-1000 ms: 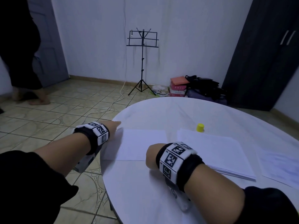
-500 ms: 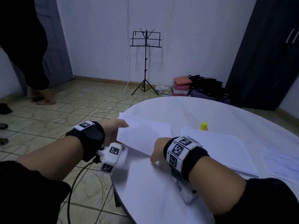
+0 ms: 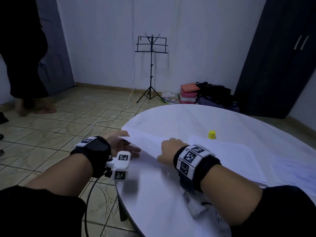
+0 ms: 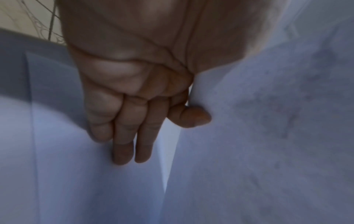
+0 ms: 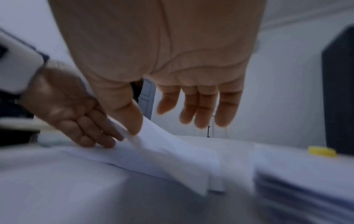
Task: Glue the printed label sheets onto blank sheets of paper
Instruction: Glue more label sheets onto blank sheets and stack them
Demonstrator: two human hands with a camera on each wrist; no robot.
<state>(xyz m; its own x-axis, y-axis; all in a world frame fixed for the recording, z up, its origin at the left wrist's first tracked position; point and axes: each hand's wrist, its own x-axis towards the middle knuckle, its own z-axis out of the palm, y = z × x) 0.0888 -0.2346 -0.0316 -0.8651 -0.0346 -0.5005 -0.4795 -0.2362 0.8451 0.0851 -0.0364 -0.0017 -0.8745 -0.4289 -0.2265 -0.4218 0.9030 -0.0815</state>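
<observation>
Lifting off the round white bench [image 3: 171,211], a blank sheet [image 3: 147,144] is raised along its left edge while its right part slopes down to the surface. The left hand [image 3: 122,146] holds that raised edge: the left wrist view shows the thumb on one face of the paper and a curled fingertip on the other, with the remaining fingers [image 4: 122,145] lying straight on a second sheet [image 4: 76,174] flat underneath. The right hand [image 3: 168,149] is at the sheet's near right side; in the right wrist view its thumb touches the lifted paper, while its four fingers [image 5: 199,110] hang loosely spread and apart from it, gripping nothing.

Just right of the sheet lies a stack of paper [image 3: 239,161], and a yellow cap [image 3: 212,134] stands at the stack's far edge. A printed sheet [image 3: 301,168] lies further right, partly cut off by the frame.

Beyond the bench, a music stand [image 3: 151,65] stands on the tiled floor against the wall, with boxes [image 3: 188,94] and dark bags beside it, next to a dark wardrobe [image 3: 282,57]. Another person [image 3: 24,57] stands at far left.
</observation>
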